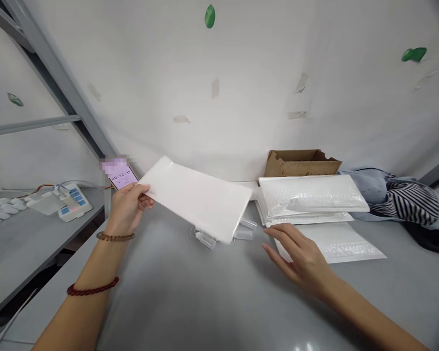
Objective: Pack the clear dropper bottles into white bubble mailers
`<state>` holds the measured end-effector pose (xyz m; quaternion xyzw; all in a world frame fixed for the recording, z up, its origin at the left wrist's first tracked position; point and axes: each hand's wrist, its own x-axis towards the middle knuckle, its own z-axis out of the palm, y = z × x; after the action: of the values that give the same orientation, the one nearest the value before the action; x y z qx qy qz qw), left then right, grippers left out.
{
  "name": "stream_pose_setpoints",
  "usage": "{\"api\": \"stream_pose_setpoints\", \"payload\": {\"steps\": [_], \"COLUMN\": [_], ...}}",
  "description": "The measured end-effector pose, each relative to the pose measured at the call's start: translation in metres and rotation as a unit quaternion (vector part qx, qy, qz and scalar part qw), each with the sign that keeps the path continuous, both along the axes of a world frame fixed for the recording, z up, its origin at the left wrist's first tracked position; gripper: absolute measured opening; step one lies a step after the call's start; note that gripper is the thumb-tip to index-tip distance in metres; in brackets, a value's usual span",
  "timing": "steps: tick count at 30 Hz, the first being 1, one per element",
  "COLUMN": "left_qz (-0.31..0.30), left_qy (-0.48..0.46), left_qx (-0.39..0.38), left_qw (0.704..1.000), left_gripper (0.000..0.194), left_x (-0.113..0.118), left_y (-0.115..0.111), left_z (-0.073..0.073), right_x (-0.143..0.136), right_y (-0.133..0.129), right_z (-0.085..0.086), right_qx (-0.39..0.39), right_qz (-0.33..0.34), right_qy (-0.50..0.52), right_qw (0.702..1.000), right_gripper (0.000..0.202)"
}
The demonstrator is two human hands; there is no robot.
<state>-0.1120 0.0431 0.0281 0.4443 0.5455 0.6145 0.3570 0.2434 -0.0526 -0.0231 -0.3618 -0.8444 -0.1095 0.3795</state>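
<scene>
White padded mailer [199, 197], held above the grey bench [190, 292] at a tilt, its left end higher and its right end dipping toward the bench top. The left hand [126, 208] pinches the mailer's left corner, fingers closed on the edge; two bead bracelets [115, 237] sit on that wrist and forearm. Beneath the mailer's lower right end lie several small clear plastic tubes [207, 240], resting on the bench, partly hidden by it. The right hand [300, 258] is spread open, palm down, empty, fingers pointing left toward the tubes; it hovers low over the edge of a single flat mailer [346, 243] lying on the bench, and whether it touches cannot be told. Just behind that lies a stack of mailers [310, 197], and behind the stack an open cardboard box [300, 163] against the white wall [241, 87]. To the right, blue and striped cloth [406, 197] in a heap. Behind the left hand, a phone [123, 176] showing a timer. Far left, on a lower shelf [18, 243], a power strip [73, 202] with cables and small white pieces [0, 209].
</scene>
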Motion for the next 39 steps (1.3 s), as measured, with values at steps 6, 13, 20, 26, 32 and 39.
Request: {"api": "stream_pose_setpoints", "payload": {"steps": [6, 13, 20, 26, 32, 39], "left_qz": [-0.131, -0.216, -0.339, -0.479, -0.581, -0.580], "left_qy": [0.024, 0.022, -0.074, -0.094, -0.039, -0.027], "left_qx": [-0.114, -0.181, -0.294, -0.332, -0.316, -0.308], "left_qw": [0.985, 0.959, 0.891, 0.807, 0.749, 0.753], "left_gripper": [0.012, 0.009, 0.016, 0.024, 0.023, 0.021], "left_x": [0.018, 0.072, 0.106, 0.119, 0.121, 0.121], "left_y": [-0.012, -0.046, -0.072, -0.086, -0.091, -0.092], "left_z": [0.000, -0.006, -0.021, -0.032, -0.039, -0.036], "right_x": [-0.001, -0.002, -0.002, -0.006, -0.010, -0.012], "right_y": [-0.007, -0.016, -0.019, -0.026, -0.030, -0.026], "right_z": [0.002, 0.006, -0.001, 0.004, 0.003, 0.008], "right_qx": [-0.025, -0.106, -0.138, -0.175, -0.234, -0.258], "right_qz": [-0.051, -0.082, -0.077, -0.047, -0.012, 0.014], "right_qy": [0.059, -0.008, -0.129, -0.142, -0.132, -0.127], "right_qw": [0.997, 0.991, 0.979, 0.973, 0.963, 0.958], "right_gripper": [0.032, 0.053, 0.097, 0.099, 0.100, 0.088]}}
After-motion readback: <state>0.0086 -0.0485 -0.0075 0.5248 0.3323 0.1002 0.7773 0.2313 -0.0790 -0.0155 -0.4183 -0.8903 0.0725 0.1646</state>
